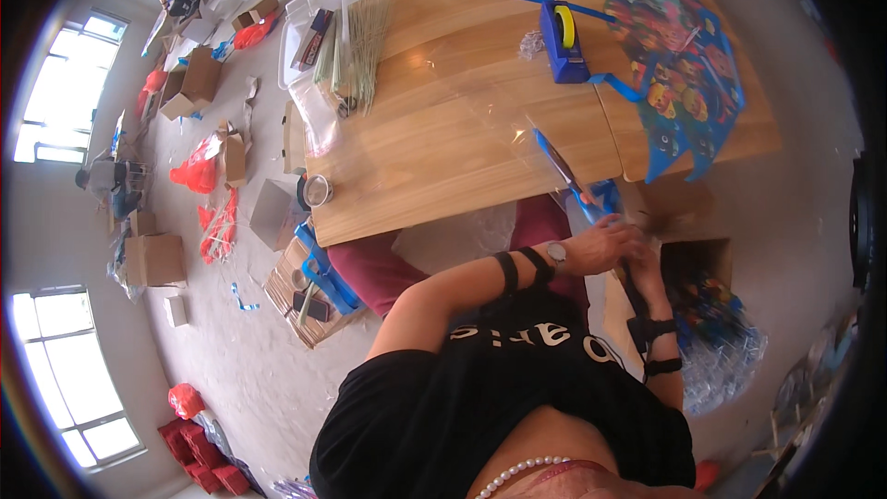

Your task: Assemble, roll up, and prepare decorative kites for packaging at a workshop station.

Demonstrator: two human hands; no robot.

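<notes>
Just off the near right corner of the table, my left hand (599, 246), with a watch at its wrist, meets my right hand (641, 268). Both have their fingers curled in close together, partly blurred. What they hold, if anything, cannot be made out. Beyond them, a bunched blue strap (602, 196) hangs by the table edge. A slim blue and dark tool (558, 164), perhaps scissors, lies slanting over that edge. Clear plastic film (504, 125) rests on the wood nearby. Below my right hand stands an open carton (695, 257) beside colourful, crinkled plastic packaging (716, 351).
The wooden table (443, 143) bears a blue tape dispenser (562, 42), colourful printed bags (679, 74) with blue straps, and a white plastic bin (294, 37) near thin sticks (368, 46). A tape roll (318, 189) sits at its left corner. Cardboard boxes (155, 261) and red bags (194, 171) litter the floor.
</notes>
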